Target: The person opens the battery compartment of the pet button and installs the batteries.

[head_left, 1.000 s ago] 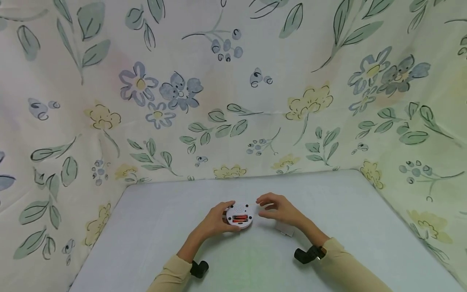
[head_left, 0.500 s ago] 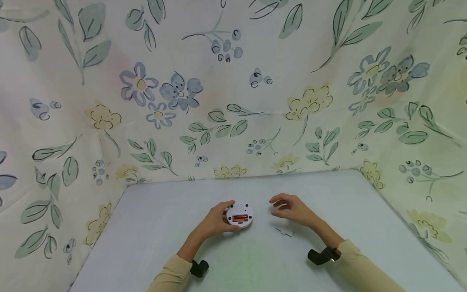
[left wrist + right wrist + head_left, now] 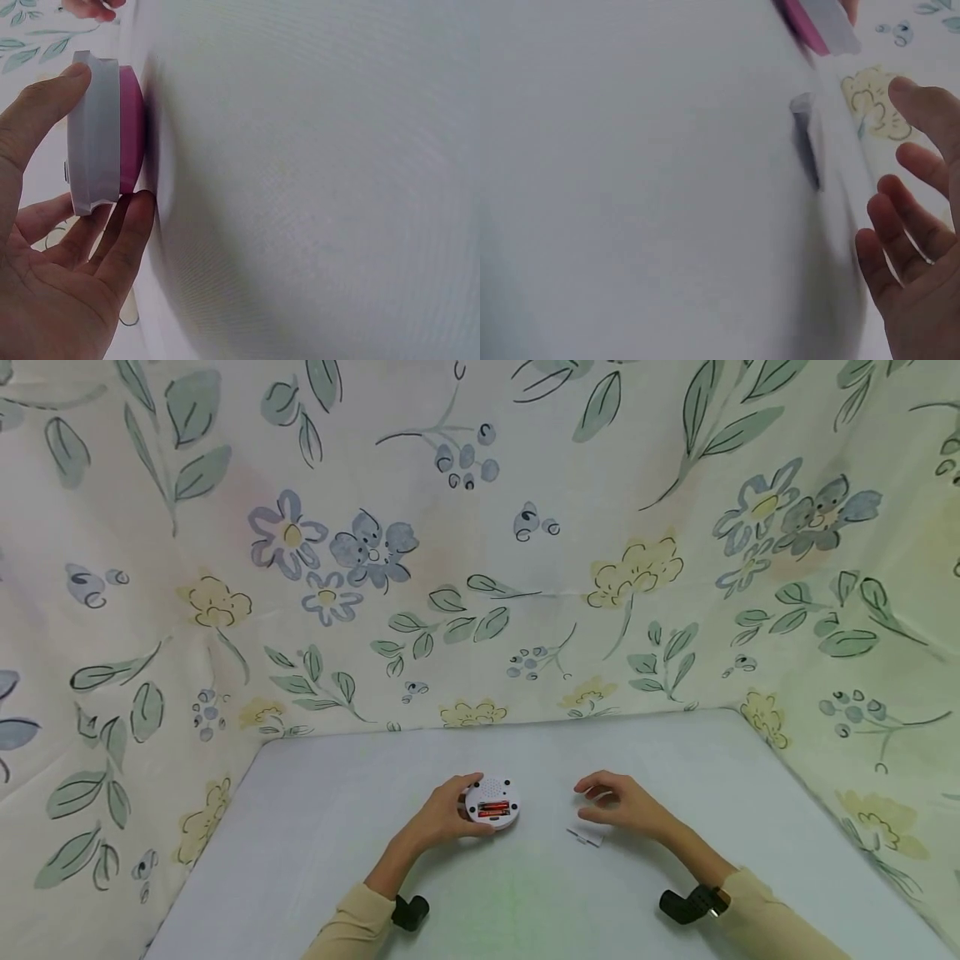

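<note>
My left hand grips a round white device between thumb and fingers, its perforated back facing up. Two red batteries lie side by side in the uncovered battery compartment, and dark feet dot the rim. From the side, in the left wrist view, the device shows a white upper part and a pink lower part close to the tabletop. A small white battery cover lies on the table to the right. Just above and beyond it hovers my right hand, fingers loosely bent, holding nothing.
A pale cloth-like surface covers the table. Behind and at both sides hangs a floral curtain, meeting the table's edges. Black cameras are strapped to both wrists, such as the right wrist camera.
My right hand has moved away from the device, to the right and slightly nearer, uncovering the battery cover from view. The left hand and the device have stayed in place.
</note>
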Tool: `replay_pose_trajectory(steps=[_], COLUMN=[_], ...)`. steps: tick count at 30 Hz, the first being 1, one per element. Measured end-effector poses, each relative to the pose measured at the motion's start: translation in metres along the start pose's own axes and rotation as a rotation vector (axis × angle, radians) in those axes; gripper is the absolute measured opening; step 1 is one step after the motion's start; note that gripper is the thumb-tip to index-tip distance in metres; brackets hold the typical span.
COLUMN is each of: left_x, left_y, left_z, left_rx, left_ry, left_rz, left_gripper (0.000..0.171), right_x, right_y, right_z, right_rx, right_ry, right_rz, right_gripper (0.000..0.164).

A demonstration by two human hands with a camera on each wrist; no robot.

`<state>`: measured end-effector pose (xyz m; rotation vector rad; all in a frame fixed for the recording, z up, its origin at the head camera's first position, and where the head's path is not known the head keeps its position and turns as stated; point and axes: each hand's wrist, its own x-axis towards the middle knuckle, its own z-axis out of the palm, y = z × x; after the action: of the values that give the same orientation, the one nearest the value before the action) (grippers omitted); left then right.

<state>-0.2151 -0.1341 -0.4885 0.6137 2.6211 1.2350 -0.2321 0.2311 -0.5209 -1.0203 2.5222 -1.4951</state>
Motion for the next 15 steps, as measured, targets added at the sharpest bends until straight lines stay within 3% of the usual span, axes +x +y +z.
replay_pose_trajectory(steps=[8, 15], left_x=[-0.001, -0.001], left_y=[0.002, 0.003], left_z=[0.000, 0.000], left_rx=[0.004, 0.007], left_ry=[0.000, 0.003], left_rz=[-0.001, -0.001], left_gripper=[0.086, 0.086], right_x=[-0.019, -0.025], right_y=[-0.002, -0.010], right_z=[0.009, 0.016], right_rx=[-0.151, -0.218], right_ry=[0.052, 0.042], right_rz=[-0.038, -0.026], right_gripper=[0.047, 0.049])
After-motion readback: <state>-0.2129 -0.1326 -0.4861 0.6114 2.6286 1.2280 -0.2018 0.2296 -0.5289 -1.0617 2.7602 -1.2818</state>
